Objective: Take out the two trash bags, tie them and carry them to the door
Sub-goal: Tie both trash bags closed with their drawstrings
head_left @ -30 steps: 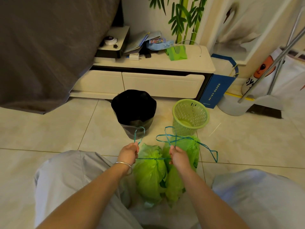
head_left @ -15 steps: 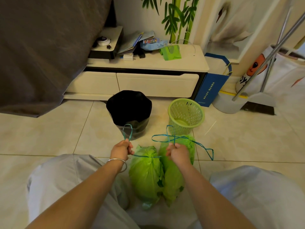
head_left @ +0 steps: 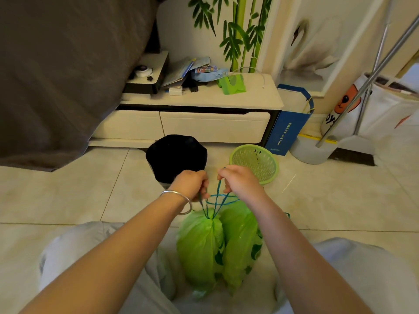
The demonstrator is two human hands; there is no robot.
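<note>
**Hands tying two green trash bags on the floor**

Bags first: two green bags (head_left: 217, 248) stand side by side, touching, on the tiled floor (head_left: 68, 196) between our knees. They look soft, thin and lightly filled, so we judge them light but easy to tear. The necks are gathered shut by a blue drawstring (head_left: 215, 201), which is the best place to take hold; the plastic itself would likely slip and stretch.

Our left hand (head_left: 190, 184) is clenched around the drawstring ends. Our right hand (head_left: 240, 182) pinches a loop of the same cord, just above the bags.

Just beyond the hands stand a bin (head_left: 175, 157) with a black liner and a green mesh basket (head_left: 254, 162). Behind them is a low cabinet (head_left: 204, 123) with clutter on top. A blue paper bag (head_left: 288, 128) leans at its right end, and metal poles (head_left: 367, 80) slant across the right. The door is not in view, so we cannot tell what blocks the way.
</note>
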